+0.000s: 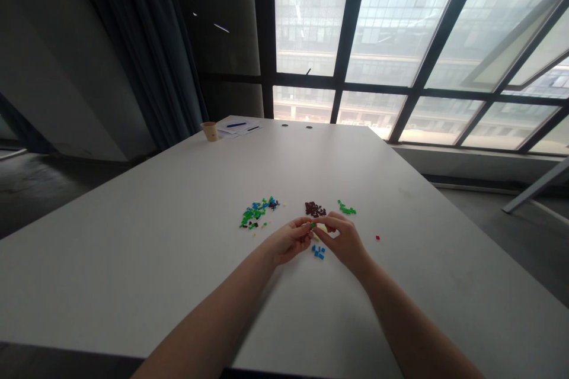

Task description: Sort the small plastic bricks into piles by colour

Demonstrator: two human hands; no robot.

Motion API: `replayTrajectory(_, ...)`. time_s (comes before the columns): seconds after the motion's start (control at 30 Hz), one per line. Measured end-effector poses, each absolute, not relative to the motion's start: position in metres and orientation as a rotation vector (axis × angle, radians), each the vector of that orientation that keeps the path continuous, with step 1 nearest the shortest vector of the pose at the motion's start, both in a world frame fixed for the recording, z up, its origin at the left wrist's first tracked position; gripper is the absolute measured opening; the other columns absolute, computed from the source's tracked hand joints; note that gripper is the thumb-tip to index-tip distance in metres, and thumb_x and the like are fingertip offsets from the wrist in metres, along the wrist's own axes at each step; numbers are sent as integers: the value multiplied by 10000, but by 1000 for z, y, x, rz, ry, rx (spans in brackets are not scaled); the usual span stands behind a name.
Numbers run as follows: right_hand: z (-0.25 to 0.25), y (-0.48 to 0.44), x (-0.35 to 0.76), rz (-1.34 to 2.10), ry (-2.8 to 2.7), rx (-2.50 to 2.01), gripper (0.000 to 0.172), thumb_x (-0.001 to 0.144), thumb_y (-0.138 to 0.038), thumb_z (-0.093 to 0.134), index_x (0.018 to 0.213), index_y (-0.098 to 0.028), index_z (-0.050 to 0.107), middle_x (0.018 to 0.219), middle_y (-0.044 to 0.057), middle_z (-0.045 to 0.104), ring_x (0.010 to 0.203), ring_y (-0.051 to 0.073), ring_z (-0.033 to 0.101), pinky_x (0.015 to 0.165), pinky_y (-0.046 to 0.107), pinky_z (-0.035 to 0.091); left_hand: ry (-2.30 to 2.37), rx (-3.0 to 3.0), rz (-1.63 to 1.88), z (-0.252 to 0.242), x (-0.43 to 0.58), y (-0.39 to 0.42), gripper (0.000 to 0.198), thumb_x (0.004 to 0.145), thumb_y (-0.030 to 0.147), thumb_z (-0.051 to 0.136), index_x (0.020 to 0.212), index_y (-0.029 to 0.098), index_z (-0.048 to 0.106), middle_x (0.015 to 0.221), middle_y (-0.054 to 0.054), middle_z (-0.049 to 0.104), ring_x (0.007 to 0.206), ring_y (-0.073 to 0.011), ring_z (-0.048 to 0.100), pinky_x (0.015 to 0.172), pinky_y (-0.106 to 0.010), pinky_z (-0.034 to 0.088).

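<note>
My left hand [293,241] and my right hand [341,238] meet over the middle of the table. Between their fingertips is a small green brick [312,225], pinched from both sides. Pale yellow pieces [316,235] lie partly hidden beneath and behind the fingers. Just below the hands sits a small group of blue bricks [318,251]. Beyond them is a pile of dark brown bricks [315,209]. Several green bricks [347,208] lie past my right hand, and a single red brick [377,237] rests to its right. A mixed heap of bricks [255,212] spreads left of my left hand.
The white table [178,237] reaches toward large windows. At its far left stand a tan cup [210,131] and papers [229,130] with a blue pen [236,125] on them. Two dark round discs [309,127] sit near the far edge.
</note>
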State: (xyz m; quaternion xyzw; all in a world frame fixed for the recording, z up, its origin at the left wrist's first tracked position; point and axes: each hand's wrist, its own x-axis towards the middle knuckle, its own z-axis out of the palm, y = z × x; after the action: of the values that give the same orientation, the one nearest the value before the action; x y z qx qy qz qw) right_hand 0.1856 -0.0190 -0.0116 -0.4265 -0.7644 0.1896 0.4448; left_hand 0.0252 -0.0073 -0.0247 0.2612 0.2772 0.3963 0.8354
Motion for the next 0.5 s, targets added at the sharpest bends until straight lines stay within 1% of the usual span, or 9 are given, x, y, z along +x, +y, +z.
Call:
replayTrajectory(0.13,-13,-19,186,445,-1901,-1038,183,742,-245,597,902,-224,682,614,-14,492,581,106,444,554,231,377,573,568,857,-25,25,-8,330,549,190,780,827,130,613,693,9,566,584,-26,519,591,-126,421)
replayTrajectory(0.3,-10,-19,186,445,-1893,-1044,151,746,-256,593,851,-203,688,623,-3,527,588,107,460,560,233,383,576,597,884,-21,27,-10,307,558,193,776,800,126,600,700,4,573,587,-26,517,593,-125,422)
replayTrajectory(0.5,-9,-20,186,434,-1904,-1056,147,754,-269,582,822,-198,691,622,1,528,597,114,471,569,241,388,630,602,911,-17,27,-11,306,550,178,776,782,136,581,661,20,551,572,-29,512,576,-132,407)
